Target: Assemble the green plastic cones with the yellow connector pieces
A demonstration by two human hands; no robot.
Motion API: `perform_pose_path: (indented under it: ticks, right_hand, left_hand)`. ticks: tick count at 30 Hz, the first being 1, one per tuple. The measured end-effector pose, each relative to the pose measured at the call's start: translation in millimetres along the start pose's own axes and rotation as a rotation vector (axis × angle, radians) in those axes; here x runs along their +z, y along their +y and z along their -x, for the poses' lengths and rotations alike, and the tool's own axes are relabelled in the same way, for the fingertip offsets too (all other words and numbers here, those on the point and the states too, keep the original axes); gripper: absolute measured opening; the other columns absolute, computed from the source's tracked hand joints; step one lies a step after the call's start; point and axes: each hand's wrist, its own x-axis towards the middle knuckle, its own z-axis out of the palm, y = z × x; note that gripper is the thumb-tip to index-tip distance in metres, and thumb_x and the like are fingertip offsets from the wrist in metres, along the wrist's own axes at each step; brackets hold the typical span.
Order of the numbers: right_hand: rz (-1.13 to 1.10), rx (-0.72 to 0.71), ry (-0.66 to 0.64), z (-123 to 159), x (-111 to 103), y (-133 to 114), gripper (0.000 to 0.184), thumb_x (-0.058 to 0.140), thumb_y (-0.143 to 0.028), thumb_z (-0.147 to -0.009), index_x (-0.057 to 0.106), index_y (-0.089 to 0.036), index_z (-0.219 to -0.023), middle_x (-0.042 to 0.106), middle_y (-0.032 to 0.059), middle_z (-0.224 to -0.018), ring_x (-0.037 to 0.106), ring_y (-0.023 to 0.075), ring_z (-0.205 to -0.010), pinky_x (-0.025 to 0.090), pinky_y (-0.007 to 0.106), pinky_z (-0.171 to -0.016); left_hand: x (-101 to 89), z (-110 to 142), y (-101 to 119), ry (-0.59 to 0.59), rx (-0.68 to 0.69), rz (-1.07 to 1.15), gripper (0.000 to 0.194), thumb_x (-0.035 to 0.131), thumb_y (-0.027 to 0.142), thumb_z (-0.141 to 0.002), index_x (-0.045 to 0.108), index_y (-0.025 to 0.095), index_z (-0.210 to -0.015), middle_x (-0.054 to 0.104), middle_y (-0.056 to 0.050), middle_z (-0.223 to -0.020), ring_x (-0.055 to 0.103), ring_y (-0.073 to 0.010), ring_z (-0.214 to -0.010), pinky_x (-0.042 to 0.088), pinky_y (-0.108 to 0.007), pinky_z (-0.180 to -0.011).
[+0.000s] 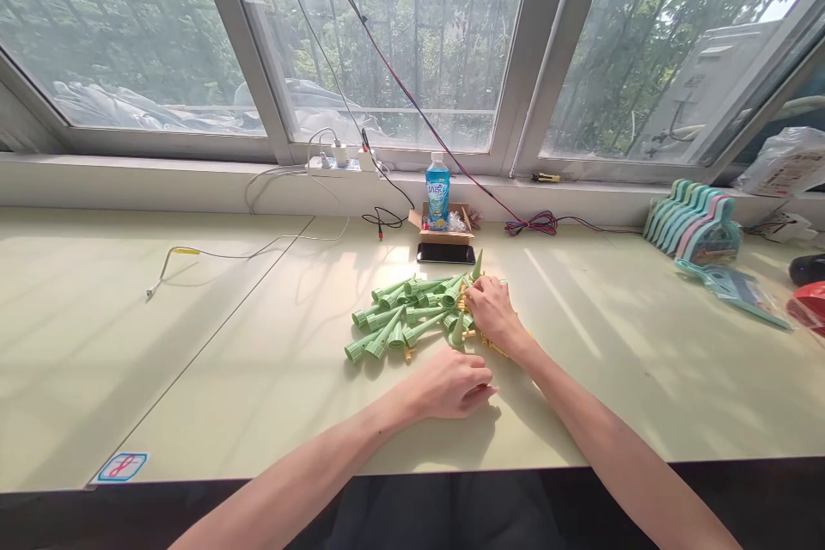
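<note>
Several light green, hollow plastic cones (387, 331) with ribbed collars lie in a loose pile on the table. Small yellow plastic pieces (461, 301) are heaped at the pile's right side, partly hidden under my right hand (495, 314). Its fingers are bent down among these pieces, and what they pinch is hidden. One green cone (477, 265) points upward just beyond that hand. Closer to me, my left hand (455, 382) is closed with curled fingers above the table in front of the pile. Whether it holds something small does not show.
Behind the pile lie a black phone (446, 253) and a small cardboard box (444, 235) with a blue-labelled bottle (437, 189). Cables (532, 223) run along the windowsill. At right are pastel hangers (696, 219) and a light blue tool (731, 288). A white cable (193, 252) lies left.
</note>
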Motion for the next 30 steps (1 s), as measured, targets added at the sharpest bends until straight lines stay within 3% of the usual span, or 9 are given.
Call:
perform_pose_path:
  ticks: [18, 30]
  right_hand:
    - [-0.055, 0.02, -0.009, 0, 6, 7, 0.021, 0.051, -0.01, -0.094, 0.067, -0.019, -0.084, 0.061, 0.0098, -0.092, 0.05, 0.0247, -0.093, 0.035, 0.034, -0.078]
    - [-0.204, 0.026, 0.137, 3, -9, -1, 0.015, 0.047, -0.018, -0.099, 0.058, -0.019, -0.089, 0.058, 0.0084, -0.092, 0.05, 0.0246, -0.089, 0.041, 0.035, -0.079]
  left_hand:
    - [-0.3, -2, 2, -0.054, -0.007, -0.075, 0.034, 0.055, 0.027, -0.091, 0.05, 0.019, -0.058, 0.052, 0.0, -0.057, 0.04, -0.0123, -0.045, 0.022, -0.031, -0.047]
    - [0.7, -1, 1, -0.04, 0.021, -0.115, 0.034, 0.055, 0.027, -0.092, 0.05, 0.018, -0.06, 0.048, 0.002, -0.056, 0.039, -0.0114, -0.044, 0.022, -0.031, -0.045]
